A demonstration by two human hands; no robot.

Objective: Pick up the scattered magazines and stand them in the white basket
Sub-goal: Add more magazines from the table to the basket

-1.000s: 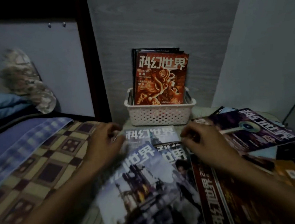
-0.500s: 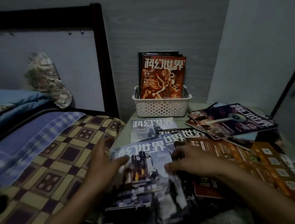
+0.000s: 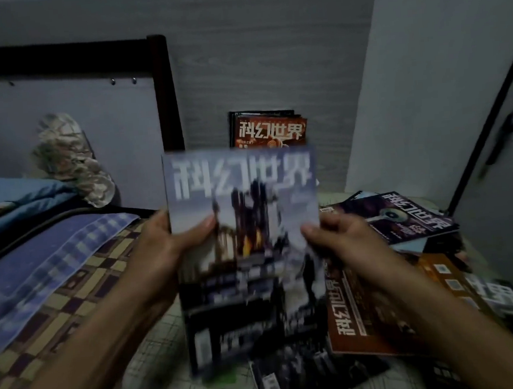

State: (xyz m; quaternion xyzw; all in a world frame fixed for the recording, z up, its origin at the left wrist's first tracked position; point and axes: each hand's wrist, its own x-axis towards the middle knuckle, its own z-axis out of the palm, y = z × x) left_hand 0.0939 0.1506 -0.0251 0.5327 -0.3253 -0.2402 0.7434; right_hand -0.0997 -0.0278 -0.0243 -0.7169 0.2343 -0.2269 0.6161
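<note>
A: Status on the hands?

B: Both on one magazine, the blue-grey magazine (image 3: 245,226). It's raised upright, cover toward the camera, blurred. Left hand (image 3: 164,247) grips its left edge, thumb across the cover, fingers behind. Right hand (image 3: 341,236) pinches the right edge, thumb in front.

A: Basket?

B: White basket itself is hidden behind the held magazine, can't see it. Only the top of an orange magazine (image 3: 270,132) shows just above the held one's top edge, standing against the grey wall, with darker ones behind it.

A: What's left on the table?

B: Scattered pile right of and below the right hand. Purple magazine (image 3: 404,216) just beyond its knuckles, lying flat. Brown-red magazine (image 3: 369,314) under the right forearm. An orange-backed one (image 3: 449,277) further right, partly overlapped. A dark magazine (image 3: 309,371) lies flat under the held one's lower edge, barcode visible.

A: Left side?

B: Bed (image 3: 60,289) beside the left forearm, checked cover, blue plaid cloth (image 3: 48,256) over it. Dark bedpost (image 3: 166,94) beyond the left hand.
</note>
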